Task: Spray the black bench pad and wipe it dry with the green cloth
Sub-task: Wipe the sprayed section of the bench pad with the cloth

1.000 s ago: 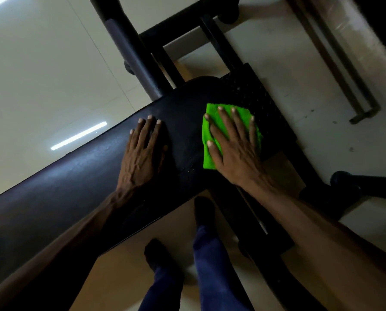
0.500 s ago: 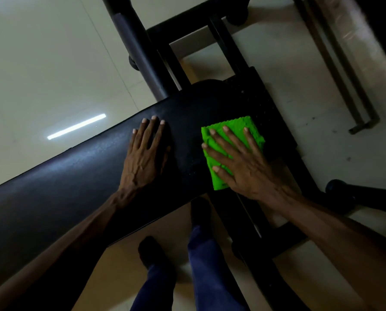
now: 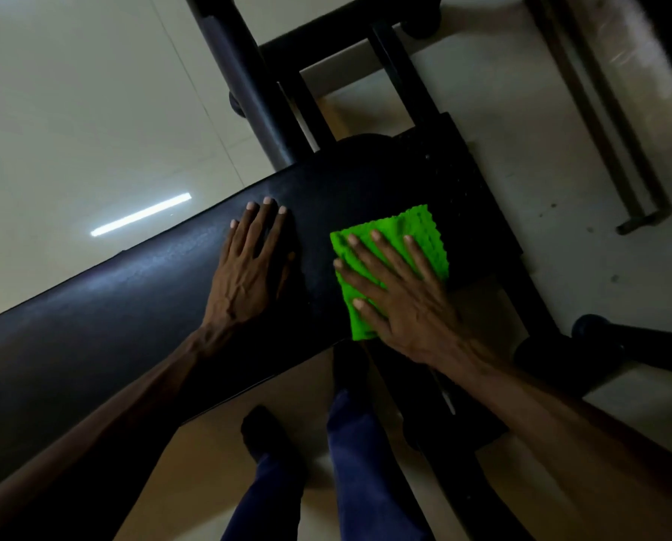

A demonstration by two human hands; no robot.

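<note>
Black bench pad (image 3: pixel 139 290) runs long from my near left to its far-right end. My right hand (image 3: pixel 408 302) presses the green cloth (image 3: pixel 401 232) flat there; my left hand (image 3: pixel 248 267) rests open beside it, leftward.

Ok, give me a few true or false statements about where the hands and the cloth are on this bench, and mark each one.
1. The right hand lies flat on the green cloth. True.
2. The left hand holds a spray bottle. False: it rests flat and bare on the black bench pad; no bottle is in view.
3. The cloth lies at the pad's end near the black frame. True.
4. The cloth is crumpled into a ball. False: it lies spread flat under the fingers.
5. Both hands touch the cloth. False: only the right one does.
</note>
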